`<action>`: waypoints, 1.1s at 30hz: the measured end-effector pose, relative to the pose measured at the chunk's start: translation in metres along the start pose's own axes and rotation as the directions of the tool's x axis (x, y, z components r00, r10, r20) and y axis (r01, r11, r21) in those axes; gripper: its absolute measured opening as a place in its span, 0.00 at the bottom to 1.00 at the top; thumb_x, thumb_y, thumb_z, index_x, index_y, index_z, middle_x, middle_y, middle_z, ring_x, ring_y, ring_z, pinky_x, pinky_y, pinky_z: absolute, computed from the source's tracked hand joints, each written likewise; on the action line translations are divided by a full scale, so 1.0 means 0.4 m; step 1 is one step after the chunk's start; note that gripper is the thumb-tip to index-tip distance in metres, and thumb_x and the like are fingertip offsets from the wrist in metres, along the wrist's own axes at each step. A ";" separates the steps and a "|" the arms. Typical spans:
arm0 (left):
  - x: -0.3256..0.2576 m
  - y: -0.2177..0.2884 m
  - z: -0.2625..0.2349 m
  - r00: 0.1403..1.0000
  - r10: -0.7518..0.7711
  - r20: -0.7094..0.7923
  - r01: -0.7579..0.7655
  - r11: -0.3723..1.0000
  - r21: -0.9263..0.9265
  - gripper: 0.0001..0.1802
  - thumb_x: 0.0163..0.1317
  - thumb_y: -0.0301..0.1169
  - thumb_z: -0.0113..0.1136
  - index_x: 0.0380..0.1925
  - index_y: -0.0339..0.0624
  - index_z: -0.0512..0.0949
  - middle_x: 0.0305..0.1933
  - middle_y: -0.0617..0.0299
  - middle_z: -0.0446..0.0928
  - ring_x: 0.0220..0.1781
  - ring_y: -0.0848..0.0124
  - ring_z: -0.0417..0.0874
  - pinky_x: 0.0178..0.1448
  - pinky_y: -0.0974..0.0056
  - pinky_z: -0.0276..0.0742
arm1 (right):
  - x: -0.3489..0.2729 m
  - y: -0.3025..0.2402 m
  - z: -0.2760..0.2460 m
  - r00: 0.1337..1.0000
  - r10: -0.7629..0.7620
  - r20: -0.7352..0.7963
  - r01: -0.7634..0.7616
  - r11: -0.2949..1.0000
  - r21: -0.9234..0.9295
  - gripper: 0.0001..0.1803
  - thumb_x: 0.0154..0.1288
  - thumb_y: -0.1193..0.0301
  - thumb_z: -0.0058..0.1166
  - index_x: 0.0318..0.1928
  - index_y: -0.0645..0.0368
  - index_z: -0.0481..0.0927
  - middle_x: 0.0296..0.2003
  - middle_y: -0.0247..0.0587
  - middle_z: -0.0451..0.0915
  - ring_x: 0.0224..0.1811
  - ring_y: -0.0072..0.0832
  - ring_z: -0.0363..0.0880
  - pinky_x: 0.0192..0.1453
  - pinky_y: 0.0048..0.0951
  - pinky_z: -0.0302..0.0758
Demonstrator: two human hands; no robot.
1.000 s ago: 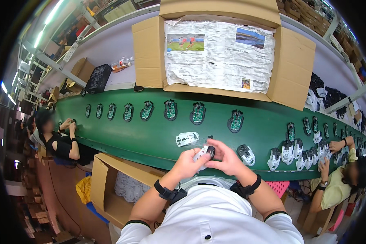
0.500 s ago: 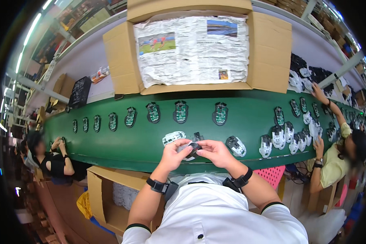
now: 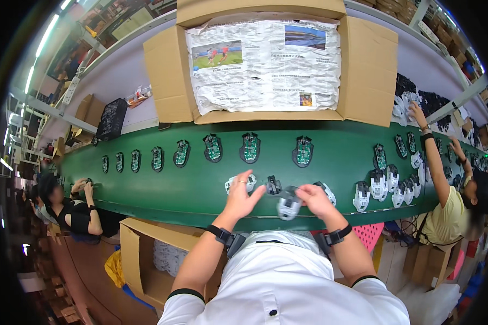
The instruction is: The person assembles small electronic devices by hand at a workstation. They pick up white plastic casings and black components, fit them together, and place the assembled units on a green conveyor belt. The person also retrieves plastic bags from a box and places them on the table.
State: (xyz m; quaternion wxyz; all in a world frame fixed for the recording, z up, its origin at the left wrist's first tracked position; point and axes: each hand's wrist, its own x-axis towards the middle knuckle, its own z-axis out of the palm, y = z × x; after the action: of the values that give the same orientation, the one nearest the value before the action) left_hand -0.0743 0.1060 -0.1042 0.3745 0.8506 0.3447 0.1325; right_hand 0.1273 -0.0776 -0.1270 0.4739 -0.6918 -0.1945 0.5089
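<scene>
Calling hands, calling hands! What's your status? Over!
Left grip open, looks empty. Right grip pinching blurred pale mouse shell. Small black part lying on green bench between them.

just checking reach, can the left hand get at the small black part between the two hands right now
Probably yes: the left hand looks open and empty, with only green surface seeming to lie between it and the black part. The right hand holds a pale shell close by, not covering it.
</scene>
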 end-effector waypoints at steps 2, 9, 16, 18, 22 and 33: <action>0.007 -0.050 -0.029 0.999 -0.045 -0.025 0.050 0.966 0.256 0.41 0.55 0.42 0.71 0.66 0.35 0.69 0.70 0.37 0.64 0.71 0.46 0.65 0.74 0.48 0.64 | 0.006 0.030 -0.073 0.989 -0.001 -0.151 -0.051 0.937 -0.345 0.16 0.69 0.63 0.59 0.45 0.65 0.83 0.35 0.46 0.85 0.37 0.31 0.82 0.45 0.34 0.78; 0.024 -0.127 -0.028 0.984 -0.129 0.126 0.056 0.882 0.468 0.36 0.54 0.43 0.71 0.59 0.35 0.74 0.63 0.39 0.75 0.68 0.48 0.73 0.69 0.51 0.70 | 0.075 -0.005 0.016 0.810 -0.583 0.058 0.364 0.425 -0.829 0.30 0.54 0.69 0.67 0.59 0.57 0.77 0.63 0.51 0.74 0.66 0.47 0.71 0.70 0.43 0.70; 0.006 -0.040 -0.073 0.786 -0.615 0.059 0.551 0.742 0.381 0.38 0.60 0.53 0.63 0.60 0.33 0.72 0.51 0.43 0.82 0.49 0.44 0.85 0.54 0.51 0.81 | 0.153 0.015 0.142 0.804 -0.577 0.142 0.490 0.510 -0.707 0.19 0.59 0.64 0.65 0.52 0.52 0.83 0.49 0.47 0.84 0.57 0.43 0.79 0.61 0.42 0.75; -0.012 -0.053 -0.093 0.884 -0.468 0.015 0.442 0.844 0.304 0.39 0.58 0.49 0.66 0.63 0.35 0.70 0.59 0.38 0.77 0.57 0.43 0.81 0.60 0.50 0.78 | 0.159 -0.004 0.136 0.940 -0.333 0.067 0.305 0.738 -0.602 0.16 0.61 0.63 0.64 0.49 0.52 0.84 0.43 0.46 0.86 0.53 0.42 0.81 0.58 0.41 0.76; -0.014 -0.085 -0.090 0.979 0.165 0.123 -0.201 0.893 0.403 0.41 0.53 0.40 0.71 0.67 0.42 0.69 0.74 0.35 0.60 0.73 0.42 0.66 0.72 0.47 0.67 | 0.147 -0.012 0.133 0.874 -0.482 -0.061 0.258 0.565 -0.784 0.21 0.58 0.62 0.66 0.51 0.55 0.83 0.49 0.47 0.81 0.53 0.45 0.78 0.58 0.42 0.76; 0.033 0.027 -0.087 0.961 -0.140 0.239 0.083 0.968 0.235 0.38 0.46 0.52 0.78 0.46 0.35 0.73 0.46 0.41 0.81 0.48 0.48 0.84 0.51 0.51 0.80 | 0.077 0.028 0.112 0.904 -0.423 -0.057 0.306 0.736 -0.604 0.30 0.60 0.64 0.67 0.62 0.57 0.77 0.64 0.54 0.70 0.66 0.48 0.69 0.70 0.42 0.68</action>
State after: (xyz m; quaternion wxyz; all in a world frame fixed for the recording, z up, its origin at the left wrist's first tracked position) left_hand -0.0763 0.1286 -0.0731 0.3246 0.8762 0.3542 -0.0385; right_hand 0.0976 -0.0391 -0.1541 0.3466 -0.7963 -0.4265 0.2528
